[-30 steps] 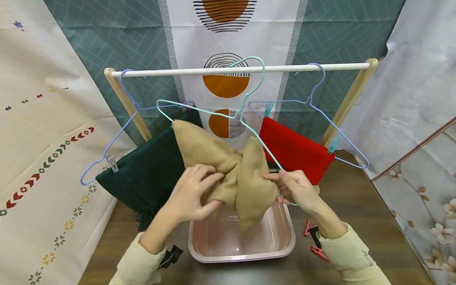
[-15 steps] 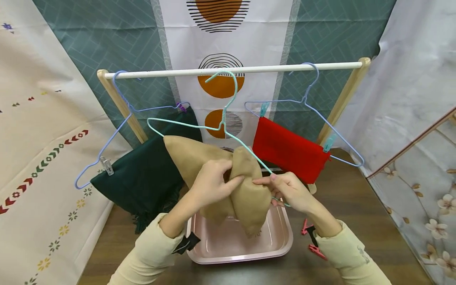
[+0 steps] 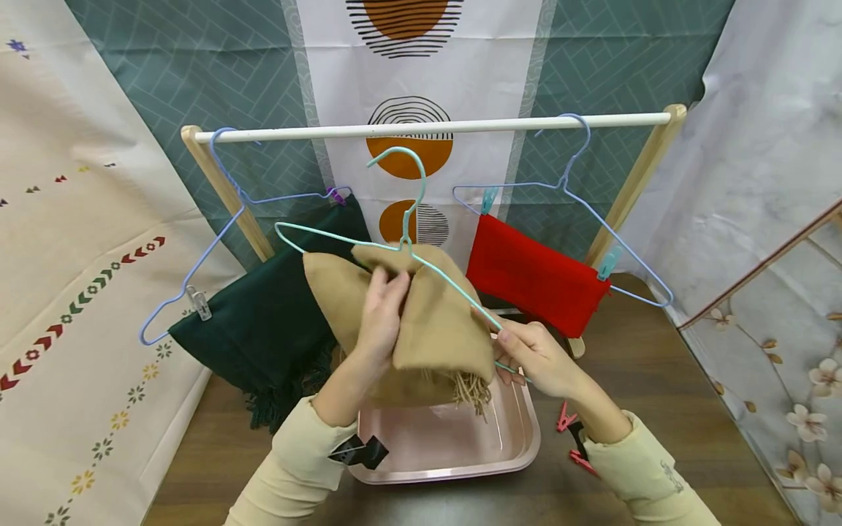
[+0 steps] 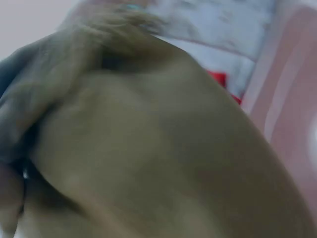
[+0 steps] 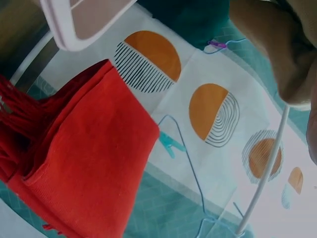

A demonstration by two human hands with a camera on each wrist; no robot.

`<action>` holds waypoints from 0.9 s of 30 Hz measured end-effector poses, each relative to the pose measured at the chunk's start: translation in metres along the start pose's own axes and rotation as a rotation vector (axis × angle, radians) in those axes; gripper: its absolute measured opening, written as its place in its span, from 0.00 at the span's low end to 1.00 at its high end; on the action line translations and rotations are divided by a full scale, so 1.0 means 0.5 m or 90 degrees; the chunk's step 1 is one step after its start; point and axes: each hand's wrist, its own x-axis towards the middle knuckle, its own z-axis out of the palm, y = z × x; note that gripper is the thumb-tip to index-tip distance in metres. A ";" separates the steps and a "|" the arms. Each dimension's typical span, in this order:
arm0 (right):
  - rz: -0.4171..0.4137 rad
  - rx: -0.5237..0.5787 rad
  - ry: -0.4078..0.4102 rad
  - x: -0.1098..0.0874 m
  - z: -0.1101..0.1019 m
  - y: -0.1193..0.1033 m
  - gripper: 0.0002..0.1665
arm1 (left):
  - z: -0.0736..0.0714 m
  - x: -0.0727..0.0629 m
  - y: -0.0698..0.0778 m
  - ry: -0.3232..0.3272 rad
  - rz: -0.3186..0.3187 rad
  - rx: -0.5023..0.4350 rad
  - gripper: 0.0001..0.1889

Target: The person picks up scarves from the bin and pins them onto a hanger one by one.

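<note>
A tan fringed scarf [image 3: 437, 329] is draped over the bar of a mint-green wire hanger [image 3: 413, 212], held below the white rail [image 3: 434, 129]. My left hand [image 3: 388, 288] grips a fold of the scarf near the hanger's neck. My right hand [image 3: 505, 345] pinches the hanger's right shoulder wire at the scarf's edge. The fringe hangs over a pink basin [image 3: 520, 446]. The left wrist view is blurred and filled with tan scarf [image 4: 148, 148]. In the right wrist view, the red cloth [image 5: 84, 148] and the rail [image 5: 262, 168] show.
A dark green scarf [image 3: 263, 329] hangs pegged on a blue hanger [image 3: 191, 277] at the left. A red cloth [image 3: 533, 281] is pegged on another blue hanger [image 3: 592, 212] at the right. Red pegs [image 3: 567, 422] lie on the wooden table [image 3: 658, 409]. Patterned curtains surround the rack.
My left hand lifted a hanging part of the tan scarf and folded it over the hanger bar. The fringe now shows at the front. The hanger's hook sank lower under the rail.
</note>
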 end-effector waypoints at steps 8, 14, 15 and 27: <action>-0.006 -0.022 0.021 0.005 0.007 0.003 0.15 | -0.013 0.014 -0.025 -0.253 0.225 0.657 0.22; -0.006 -0.001 0.017 -0.004 0.005 0.006 0.22 | -0.073 0.007 -0.033 -0.004 0.572 0.590 0.11; -0.009 0.002 0.017 -0.006 0.003 0.005 0.23 | -0.093 0.004 -0.034 0.088 0.620 0.583 0.12; -0.067 0.028 0.027 -0.004 -0.017 -0.007 0.26 | -0.199 -0.034 -0.013 0.129 0.015 0.141 0.17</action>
